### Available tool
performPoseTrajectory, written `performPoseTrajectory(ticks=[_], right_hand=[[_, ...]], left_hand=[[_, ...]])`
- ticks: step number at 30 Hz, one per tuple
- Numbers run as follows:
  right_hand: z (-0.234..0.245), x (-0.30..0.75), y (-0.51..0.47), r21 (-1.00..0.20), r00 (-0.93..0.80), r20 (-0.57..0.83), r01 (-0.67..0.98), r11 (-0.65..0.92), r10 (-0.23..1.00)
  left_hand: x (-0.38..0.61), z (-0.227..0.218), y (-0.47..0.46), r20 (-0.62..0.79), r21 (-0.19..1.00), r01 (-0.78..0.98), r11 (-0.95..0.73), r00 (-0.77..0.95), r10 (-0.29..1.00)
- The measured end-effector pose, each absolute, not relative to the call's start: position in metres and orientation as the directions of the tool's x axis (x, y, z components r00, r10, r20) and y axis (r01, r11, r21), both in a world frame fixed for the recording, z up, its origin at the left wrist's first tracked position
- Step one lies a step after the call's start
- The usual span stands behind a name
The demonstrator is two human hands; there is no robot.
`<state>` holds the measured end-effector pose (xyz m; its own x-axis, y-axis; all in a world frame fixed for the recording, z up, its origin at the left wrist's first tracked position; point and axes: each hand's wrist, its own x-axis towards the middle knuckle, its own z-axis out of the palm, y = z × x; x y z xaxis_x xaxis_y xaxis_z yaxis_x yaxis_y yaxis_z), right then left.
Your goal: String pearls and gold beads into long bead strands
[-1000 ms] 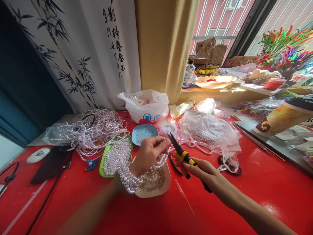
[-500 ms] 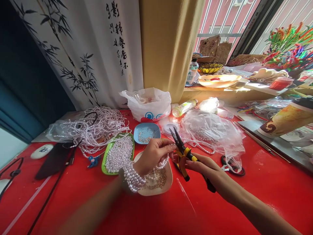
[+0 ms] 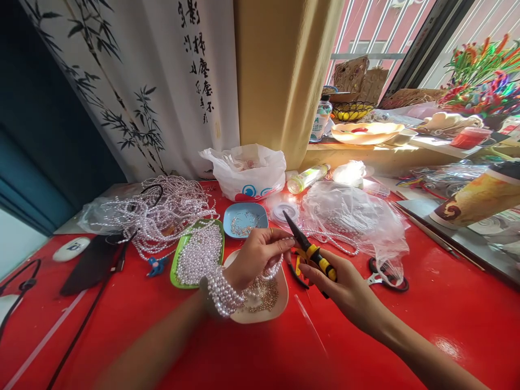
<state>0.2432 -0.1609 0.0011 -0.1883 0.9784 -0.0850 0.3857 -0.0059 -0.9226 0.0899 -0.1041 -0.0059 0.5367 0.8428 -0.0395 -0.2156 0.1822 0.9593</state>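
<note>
My left hand (image 3: 258,254) pinches a strand of white pearl beads (image 3: 273,268) between thumb and fingers, and more of the strand is wound round my wrist (image 3: 223,292). My right hand (image 3: 345,284) grips yellow-and-black pliers (image 3: 311,249), jaws closed and pointing up-left, close beside the left fingertips. Under both hands lies a cream dish (image 3: 264,311) holding small gold-coloured bits. All of it rests on a red table (image 3: 244,352).
A green tray of pearls (image 3: 195,254), a blue dish (image 3: 246,219) and a heap of pearl strands (image 3: 154,211) sit to the left. A clear plastic bag (image 3: 357,222), black scissors (image 3: 384,273), a white bag (image 3: 247,170) and a thread spool (image 3: 284,212) lie behind and right.
The pliers' jaws have gone from apart to closed. My right hand has drawn the pliers a little closer to the left fingertips; the left hand has hardly moved.
</note>
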Motion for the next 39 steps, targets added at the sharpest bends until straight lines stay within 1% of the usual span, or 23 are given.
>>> performPoseTrajectory(ticks=[2,4,7,10,12,14,23,28,31,34,37,39], right_hand=[[0.0,0.241,-0.161,-0.92,-0.17,-0.047,0.391,0.024,0.984],[-0.001,0.241,-0.162,-0.921,-0.163,-0.04,0.388,0.027,0.986],[-0.002,0.243,-0.163,-0.938,-0.187,-0.078,0.346,-0.009,0.979],[-0.003,0.248,-0.162,-0.966,-0.263,-0.109,0.254,-0.041,0.959],[-0.002,0.25,-0.161,-0.978,-0.31,-0.127,0.198,-0.066,0.942],[0.0,0.252,-0.161,-0.98,-0.321,-0.145,0.176,-0.091,0.936],[0.005,0.251,-0.166,-0.963,-0.273,-0.127,0.263,-0.053,0.953],[0.003,0.243,-0.166,-0.928,-0.189,-0.056,0.372,0.019,0.98],[0.001,0.24,-0.166,-0.926,-0.16,-0.017,0.374,0.045,0.987],[-0.002,0.241,-0.166,-0.947,-0.187,-0.05,0.32,0.013,0.981],[-0.004,0.247,-0.164,-0.98,-0.31,-0.095,0.196,-0.034,0.946],[-0.003,0.25,-0.162,-0.987,-0.368,-0.107,0.154,-0.054,0.924]], left_hand=[[0.09,-0.007,-0.104,-0.047,0.958,-0.213,0.191,0.542,0.839],[0.09,-0.008,-0.104,-0.07,0.954,-0.208,0.216,0.545,0.836],[0.09,-0.006,-0.105,-0.098,0.936,-0.234,0.263,0.546,0.832],[0.09,-0.004,-0.105,-0.106,0.919,-0.262,0.295,0.555,0.825],[0.09,-0.004,-0.104,-0.114,0.921,-0.249,0.301,0.564,0.818],[0.089,-0.006,-0.103,-0.12,0.924,-0.235,0.303,0.574,0.81],[0.09,-0.009,-0.103,-0.104,0.914,-0.259,0.312,0.594,0.797],[0.09,-0.009,-0.103,-0.092,0.923,-0.255,0.289,0.583,0.808],[0.089,-0.009,-0.102,-0.09,0.911,-0.279,0.302,0.582,0.808],[0.088,-0.007,-0.102,-0.1,0.897,-0.288,0.335,0.606,0.789],[0.087,-0.007,-0.102,-0.1,0.889,-0.291,0.354,0.632,0.769],[0.086,-0.008,-0.101,-0.094,0.885,-0.302,0.353,0.628,0.772]])
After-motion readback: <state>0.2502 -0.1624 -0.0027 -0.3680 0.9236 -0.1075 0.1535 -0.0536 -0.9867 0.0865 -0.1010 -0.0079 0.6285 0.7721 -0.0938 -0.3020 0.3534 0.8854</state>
